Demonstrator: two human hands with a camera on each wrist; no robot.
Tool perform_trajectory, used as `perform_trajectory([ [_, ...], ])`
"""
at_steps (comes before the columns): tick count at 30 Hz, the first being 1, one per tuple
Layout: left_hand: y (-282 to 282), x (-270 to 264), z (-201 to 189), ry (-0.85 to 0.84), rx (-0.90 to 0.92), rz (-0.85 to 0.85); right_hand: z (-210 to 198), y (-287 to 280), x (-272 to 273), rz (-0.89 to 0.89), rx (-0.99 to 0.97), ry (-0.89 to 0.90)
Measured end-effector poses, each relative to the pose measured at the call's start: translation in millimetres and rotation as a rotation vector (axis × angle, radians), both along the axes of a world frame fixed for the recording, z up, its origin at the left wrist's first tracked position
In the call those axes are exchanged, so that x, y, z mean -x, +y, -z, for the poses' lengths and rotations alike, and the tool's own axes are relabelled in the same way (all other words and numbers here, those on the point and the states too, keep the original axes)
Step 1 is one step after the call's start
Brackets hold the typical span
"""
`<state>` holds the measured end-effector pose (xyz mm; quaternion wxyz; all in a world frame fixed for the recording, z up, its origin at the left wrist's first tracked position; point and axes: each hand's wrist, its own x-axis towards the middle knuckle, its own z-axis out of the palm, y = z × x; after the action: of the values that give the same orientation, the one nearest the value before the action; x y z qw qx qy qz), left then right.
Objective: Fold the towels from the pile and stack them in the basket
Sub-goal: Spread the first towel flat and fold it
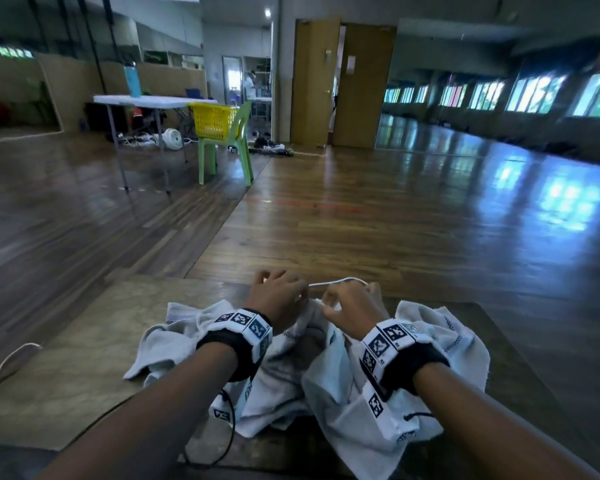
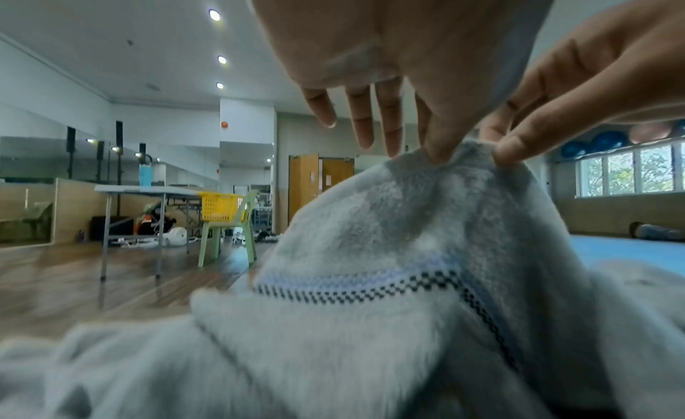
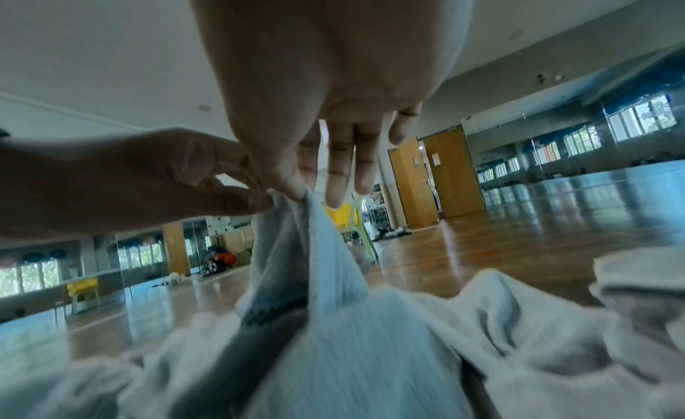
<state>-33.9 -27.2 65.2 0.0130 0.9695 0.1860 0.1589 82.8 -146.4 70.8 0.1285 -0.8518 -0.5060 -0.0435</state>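
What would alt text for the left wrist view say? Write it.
The left hand and the right hand pinch the top edge of a grey towel with a checked stripe, lifting it. Behind, a yellow basket sits on a green chair beside a folding table.

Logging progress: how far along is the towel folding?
Early. Nothing looks done: no folded towel visible. In hand: left hand and right hand pinch one edge of a towel from the crumpled pile. Left: folding everything, stacking in the yellow basket.
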Motion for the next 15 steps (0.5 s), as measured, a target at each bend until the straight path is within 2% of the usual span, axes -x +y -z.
perform_trajectory([
  [3, -11, 13, -44, -0.059, -0.057, -0.026, -45, -8, 11, -0.03, -0.091, 0.046],
  [6, -20, 30, -83, -0.133, -0.092, -0.02, -89, -19, 27, -0.062, -0.201, 0.018],
  [10, -23, 57, -122, -0.087, -0.168, -0.031, -141, -44, 44, -0.118, -0.334, 0.002],
  [15, -20, 97, -170, -0.073, -0.097, -0.069, -187, -73, 49, -0.147, -0.282, -0.095],
])
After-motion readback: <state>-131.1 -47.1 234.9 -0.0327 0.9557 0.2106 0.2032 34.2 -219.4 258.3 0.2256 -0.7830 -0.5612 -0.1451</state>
